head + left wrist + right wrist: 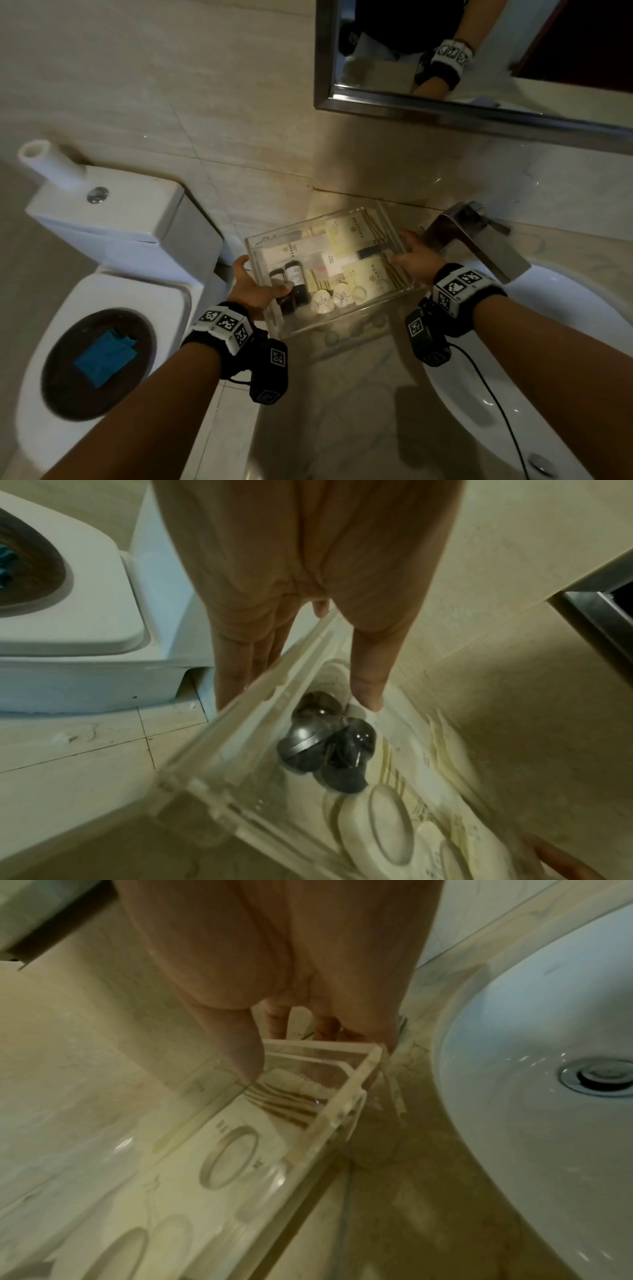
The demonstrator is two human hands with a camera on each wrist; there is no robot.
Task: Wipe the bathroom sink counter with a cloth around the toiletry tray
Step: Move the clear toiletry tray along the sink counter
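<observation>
Two hands grip one clear tray [329, 267], and the coming move turns on that pairing: the tray lies straight ahead between them, its long axis running left to right from one hand to the other, tilted so the right end sits a little farther back.

Taking the tray as the landmark and going from near to far: nearest the person, in front of the tray's near wall, is bare worktop [342, 411], marbled and shadowed. The tray's shadow falls on it just below the near wall, so I judge the tray lifted or just leaving the surface, though contact cannot be told for sure.

At the tray's left end the left hand [253, 291] clamps the short wall, thumb inside near the dark bottles [291, 281], fingers outside. At the tray's right end the right hand [416, 258] pinches the far corner the same way, thumb in, fingers out and under. Neither is nearer; both are already on it.

Left of the tray, well apart and lower, the blue cloth [106, 356] lies on a dark dish [61, 377] on the toilet lid [51, 315]. The left hand is the nearer one to it. Right of the tray is the basin [513, 394], with the tap [479, 236] just beyond the right hand.

Behind the tray, the worktop meets the wall; above hangs the mirror [479, 113].

Wiping has not begun; I judge the tray is being shifted to free the surface.
</observation>
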